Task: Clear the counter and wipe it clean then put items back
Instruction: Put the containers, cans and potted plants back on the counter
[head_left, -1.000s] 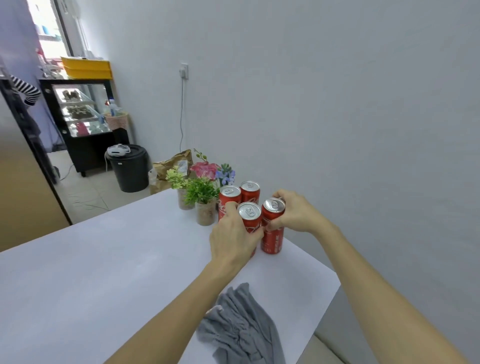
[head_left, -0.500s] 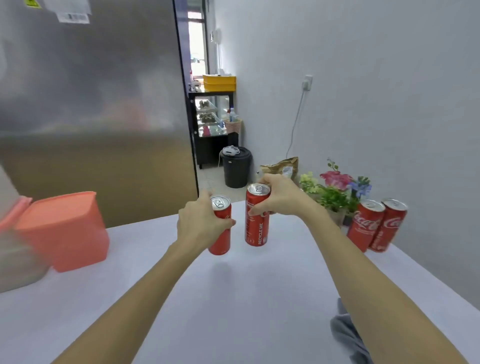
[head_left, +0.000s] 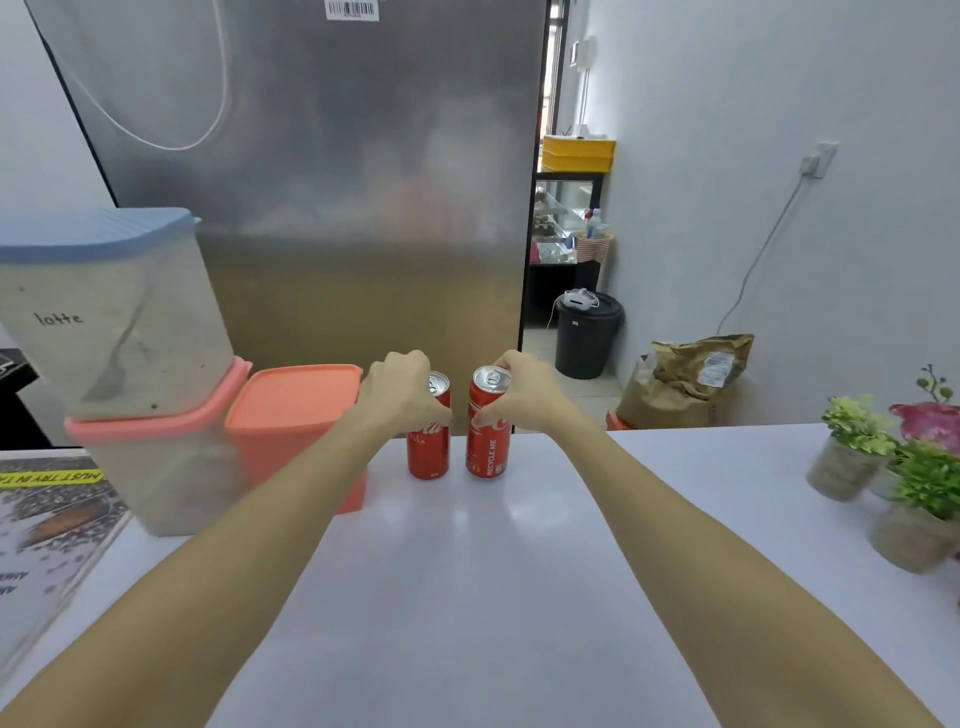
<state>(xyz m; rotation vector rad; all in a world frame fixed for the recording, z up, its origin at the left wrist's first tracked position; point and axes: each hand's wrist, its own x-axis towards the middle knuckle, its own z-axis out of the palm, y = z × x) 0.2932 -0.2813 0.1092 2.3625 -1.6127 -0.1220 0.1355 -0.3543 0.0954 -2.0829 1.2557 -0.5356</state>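
Two red soda cans stand upright side by side at the far edge of the white counter (head_left: 467, 597). My left hand (head_left: 400, 389) grips the left can (head_left: 428, 452) round its upper part. My right hand (head_left: 524, 389) grips the right can (head_left: 487, 447), which reads "RECYCLE ME", just below its rim. Both cans rest on the counter. The grey cloth and the other two cans are out of view.
A salmon lidded box (head_left: 293, 415) stands just left of the cans, beside stacked tubs, the top one labelled "latte" (head_left: 109, 312). Small potted plants (head_left: 852, 447) crowd the counter's right side. A printed sheet (head_left: 47, 525) lies at the left. A steel fridge (head_left: 322, 182) rises behind.
I lifted two cans from the group by the plants, carried them leftward across the counter and set them down next to the salmon box. My view swung left with them.
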